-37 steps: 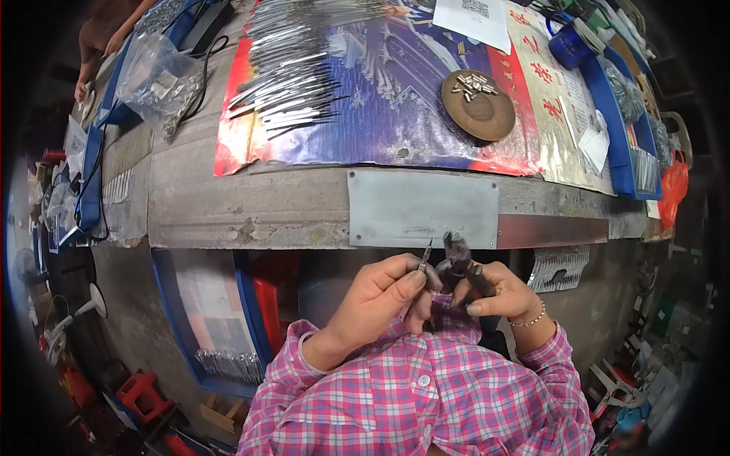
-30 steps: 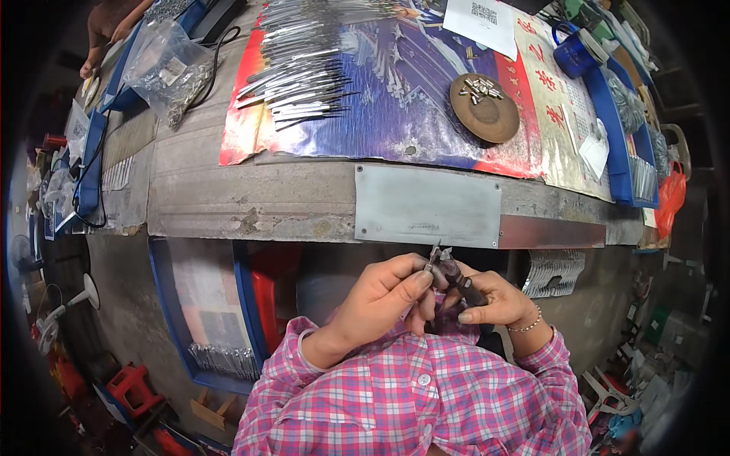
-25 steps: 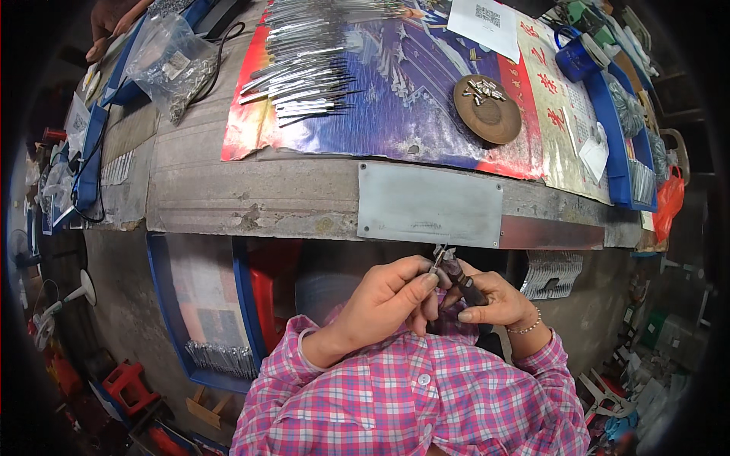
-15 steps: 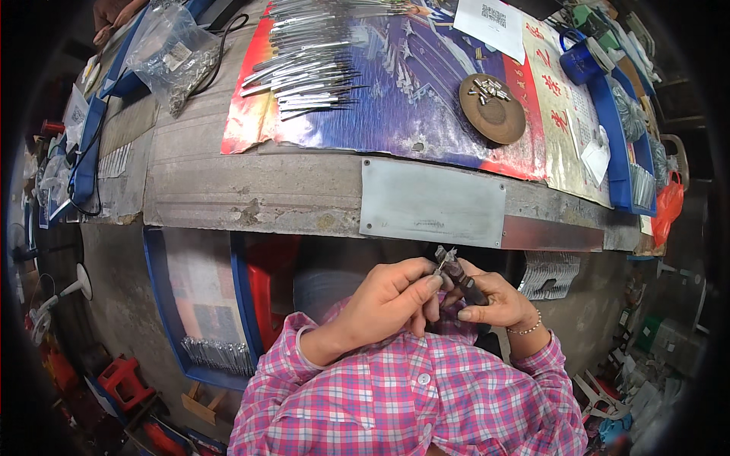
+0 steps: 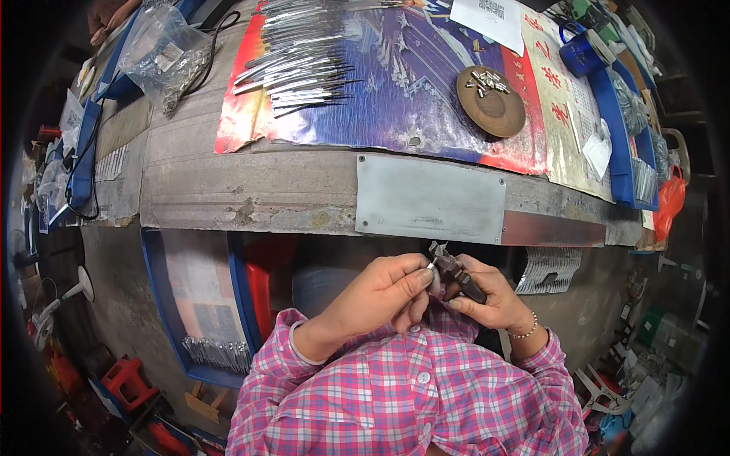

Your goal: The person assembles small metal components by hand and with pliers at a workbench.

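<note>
In front of my chest, below the bench's near edge, both hands meet around a dark hand tool (image 5: 462,280). My right hand (image 5: 496,298) is wrapped around its dark handle, the thumb lying along it. The tool's metal jaws point up and left; its exact kind is unclear. My left hand (image 5: 397,287) pinches a small silver metal piece (image 5: 431,267) between thumb and fingertips, right beside the jaws. Whether the piece touches the jaws is hard to make out. Beyond them, a grey metal plate (image 5: 430,197) is fixed to the bench edge.
Many thin silver rods (image 5: 300,72) lie on a colourful poster (image 5: 380,121). A round wooden dish (image 5: 494,118) holds short metal pieces. A blue mug (image 5: 585,55) and blue bin (image 5: 623,178) stand at right. A blue-sided tray (image 5: 201,281) with rods sits lower left.
Both hands have shifted slightly left with the tool and turned a little. More of the small silver piece now shows at my left fingertips.
</note>
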The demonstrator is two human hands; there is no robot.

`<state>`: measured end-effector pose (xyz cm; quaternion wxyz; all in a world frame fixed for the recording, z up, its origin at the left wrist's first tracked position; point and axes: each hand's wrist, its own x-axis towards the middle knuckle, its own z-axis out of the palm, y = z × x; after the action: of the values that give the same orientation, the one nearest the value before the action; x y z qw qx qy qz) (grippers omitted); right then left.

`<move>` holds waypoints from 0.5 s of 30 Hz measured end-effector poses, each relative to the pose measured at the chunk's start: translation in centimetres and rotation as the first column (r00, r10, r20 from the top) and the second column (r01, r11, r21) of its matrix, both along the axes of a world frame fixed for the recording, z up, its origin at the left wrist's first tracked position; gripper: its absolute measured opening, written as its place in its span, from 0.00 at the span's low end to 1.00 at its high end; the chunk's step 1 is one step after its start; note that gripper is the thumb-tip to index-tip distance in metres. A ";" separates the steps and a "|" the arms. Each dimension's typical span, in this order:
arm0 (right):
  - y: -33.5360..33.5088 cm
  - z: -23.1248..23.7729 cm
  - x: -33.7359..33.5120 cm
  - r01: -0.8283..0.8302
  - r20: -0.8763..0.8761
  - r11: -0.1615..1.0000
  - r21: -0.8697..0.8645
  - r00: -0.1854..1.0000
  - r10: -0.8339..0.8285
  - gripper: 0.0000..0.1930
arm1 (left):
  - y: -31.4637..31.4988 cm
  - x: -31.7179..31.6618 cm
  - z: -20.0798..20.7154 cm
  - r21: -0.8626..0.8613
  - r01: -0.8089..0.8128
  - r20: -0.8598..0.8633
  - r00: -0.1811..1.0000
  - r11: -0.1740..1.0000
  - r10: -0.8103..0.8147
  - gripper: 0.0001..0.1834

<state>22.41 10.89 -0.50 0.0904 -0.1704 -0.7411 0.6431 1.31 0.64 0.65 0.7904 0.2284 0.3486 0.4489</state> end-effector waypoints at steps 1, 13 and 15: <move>-0.2 -0.2 0.1 0.022 0.000 0.998 0.053 1.000 -0.022 0.12 | -0.1 0.1 0.0 0.030 -0.002 -0.127 0.992 1.000 0.006 0.12; -2.1 -0.5 -0.2 0.090 0.188 0.973 0.211 0.974 -0.131 0.12 | -0.8 2.8 -1.6 0.396 -0.095 -0.750 0.541 0.913 0.381 0.08; -1.9 0.0 0.1 0.080 0.167 0.984 0.160 0.980 -0.107 0.11 | -0.5 2.0 -1.1 0.091 -0.132 -0.415 0.896 0.987 0.158 0.11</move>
<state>22.55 9.01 -0.51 0.0679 -0.2534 -0.7843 0.5621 3.33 0.18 -0.46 0.6536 0.3169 0.5133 0.4570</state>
